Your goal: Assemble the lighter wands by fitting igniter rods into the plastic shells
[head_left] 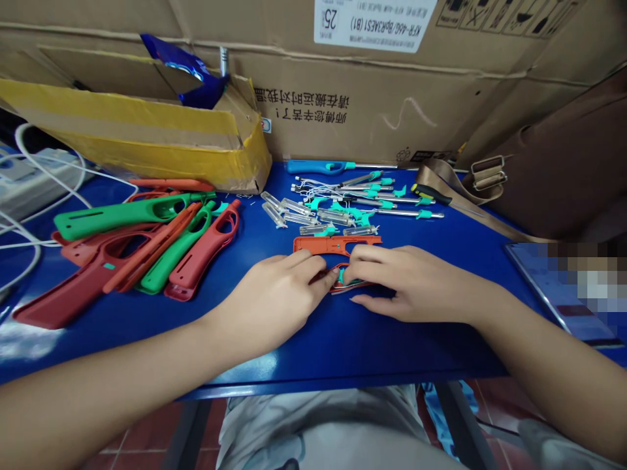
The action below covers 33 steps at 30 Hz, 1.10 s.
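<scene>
Both hands meet over a red-orange lighter casing half (360,283) at the middle of the table, with a teal piece (341,275) inside it. My left hand (281,294) has its fingers closed on the casing's left end. My right hand (414,282) curls its fingers over the right part, thumb apart, near the teal piece; its fingers hide much of the casing. Just behind lies an orange casing half (321,245), open side up. Beyond it are several clear fuel tanks (300,218) and several metal lighter tubes (409,213) with teal parts and white wires.
Red, orange and green lighter casings (117,215) pile up at left, beside white cables (34,189). A blue lighter (318,167), a yellow-taped carton (171,140) and a large cardboard box (392,117) stand behind. At right are a black-yellow handled tool (431,194), a brown strap (470,205) and a flat screen-like device (533,267).
</scene>
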{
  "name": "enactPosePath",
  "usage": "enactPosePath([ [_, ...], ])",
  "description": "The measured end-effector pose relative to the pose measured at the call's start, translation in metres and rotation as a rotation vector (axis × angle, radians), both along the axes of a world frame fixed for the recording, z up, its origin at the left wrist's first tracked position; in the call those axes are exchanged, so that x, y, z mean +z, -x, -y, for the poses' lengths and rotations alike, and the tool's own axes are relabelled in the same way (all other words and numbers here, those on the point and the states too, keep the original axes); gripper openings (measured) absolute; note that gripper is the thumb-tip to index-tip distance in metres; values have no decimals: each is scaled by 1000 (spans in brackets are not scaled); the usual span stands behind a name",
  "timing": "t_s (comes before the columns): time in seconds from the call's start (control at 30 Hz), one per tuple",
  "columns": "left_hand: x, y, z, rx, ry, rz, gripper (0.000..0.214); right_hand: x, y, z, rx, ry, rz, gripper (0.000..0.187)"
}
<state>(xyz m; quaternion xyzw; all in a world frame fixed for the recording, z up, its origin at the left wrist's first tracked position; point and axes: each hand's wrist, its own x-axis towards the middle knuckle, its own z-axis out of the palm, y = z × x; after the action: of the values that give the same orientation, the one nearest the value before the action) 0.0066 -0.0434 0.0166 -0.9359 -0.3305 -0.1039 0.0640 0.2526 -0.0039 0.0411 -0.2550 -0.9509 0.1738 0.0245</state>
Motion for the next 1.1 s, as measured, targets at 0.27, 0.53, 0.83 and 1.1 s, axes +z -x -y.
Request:
enactPosePath([
  [0.27, 0, 0, -6, -34, 82, 185, 34, -2, 3, -3, -45, 109, -63, 6],
  [0.53, -2, 0, -6, -102, -38, 73, 29, -5, 1, -4, -212, 238, -192, 18],
  [0.83, 1, 0, -1, -128, -91, 44, 29, -7, 0, -8, -176, 310, -166, 21],
  [1.1, 4, 4, -5, -206, 7, 150, 23, -4, -2, -7, -149, 322, -144, 20],
])
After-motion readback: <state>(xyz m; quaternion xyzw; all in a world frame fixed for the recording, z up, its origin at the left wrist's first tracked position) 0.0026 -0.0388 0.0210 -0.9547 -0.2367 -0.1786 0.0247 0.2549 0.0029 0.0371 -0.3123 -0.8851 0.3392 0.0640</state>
